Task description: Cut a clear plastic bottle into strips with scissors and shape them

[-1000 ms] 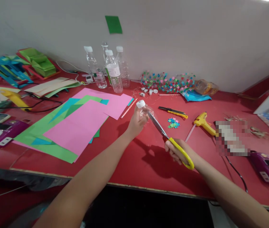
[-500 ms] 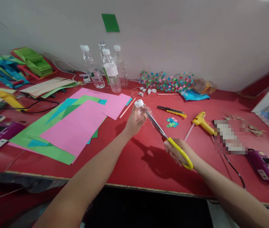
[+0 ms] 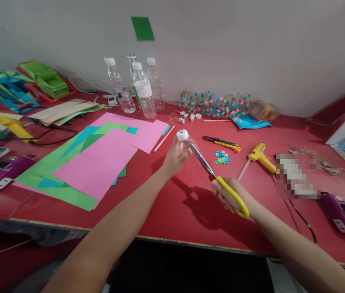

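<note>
My left hand (image 3: 176, 158) is closed around the top part of a clear plastic bottle (image 3: 184, 143), its white cap (image 3: 182, 134) turned up toward me. My right hand (image 3: 225, 193) grips a pair of scissors (image 3: 202, 161) by the yellow handle. The metal blades point up and left, with their tips at the bottle piece beside my left fingers; whether the plastic lies between them I cannot tell. Just right of the blades, a small pile of paper stars (image 3: 221, 157) lies on the red table (image 3: 172, 215), below a yellow box cutter (image 3: 221, 143).
Colored paper sheets (image 3: 96, 162) cover the table's left. Several clear bottles (image 3: 144, 93) stand by the wall, near a star-covered bottle (image 3: 213, 103) on its side. A yellow glue gun (image 3: 262, 156) with a cord and a purple power strip (image 3: 341, 215) lie to the right.
The bottle piece and its cap have tipped and shifted slightly to the right with my left hand. My right hand and the scissors stay nearly in place against it.
</note>
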The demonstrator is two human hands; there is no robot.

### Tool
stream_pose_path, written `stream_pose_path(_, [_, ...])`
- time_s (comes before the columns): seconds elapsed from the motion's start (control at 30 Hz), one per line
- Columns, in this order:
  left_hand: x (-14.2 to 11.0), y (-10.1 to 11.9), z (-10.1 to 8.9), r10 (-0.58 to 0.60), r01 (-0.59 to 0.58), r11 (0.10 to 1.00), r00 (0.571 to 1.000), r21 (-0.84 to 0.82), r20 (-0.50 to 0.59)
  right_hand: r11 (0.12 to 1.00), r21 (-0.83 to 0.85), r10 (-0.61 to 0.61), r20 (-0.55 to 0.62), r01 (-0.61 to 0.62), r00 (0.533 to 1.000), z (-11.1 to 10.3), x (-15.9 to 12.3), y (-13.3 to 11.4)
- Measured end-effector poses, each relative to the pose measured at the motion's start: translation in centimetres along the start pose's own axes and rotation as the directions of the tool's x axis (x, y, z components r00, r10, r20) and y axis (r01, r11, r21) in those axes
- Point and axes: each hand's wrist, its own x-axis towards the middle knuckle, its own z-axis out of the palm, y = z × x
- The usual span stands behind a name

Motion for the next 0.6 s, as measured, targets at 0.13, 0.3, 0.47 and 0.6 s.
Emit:
stream_pose_path(0.13, [0.02, -0.09, -0.10, 0.014, -0.014, 1.000, 1.000, -0.002, 0.007, 1.000, -0.009, 0.012, -0.010, -0.012, 1.000, 0.12, -0.04, 0.18])
stream_pose_path(0.3, [0.15, -0.07, -0.43, -0.006, 0.006, 1.000, 1.000, -0.002, 0.009, 0.999, -0.010, 0.046, -0.010, -0.046, 0.999, -0.03, -0.10, -0.21])
stream_pose_path(0.47, [0.34, 0.22, -0.79, 0.000, 0.000, 0.996, 1.000, 0.088, 0.003, 0.999, -0.015, 0.047, -0.010, -0.047, 0.999, -0.20, -0.22, -0.63])
stream_pose_path(0.6, [0.39, 0.34, -0.84, 0.022, -0.019, 0.992, 0.999, 0.127, -0.023, 0.999, -0.029, 0.042, -0.016, -0.042, 0.999, -0.19, -0.32, -0.66])
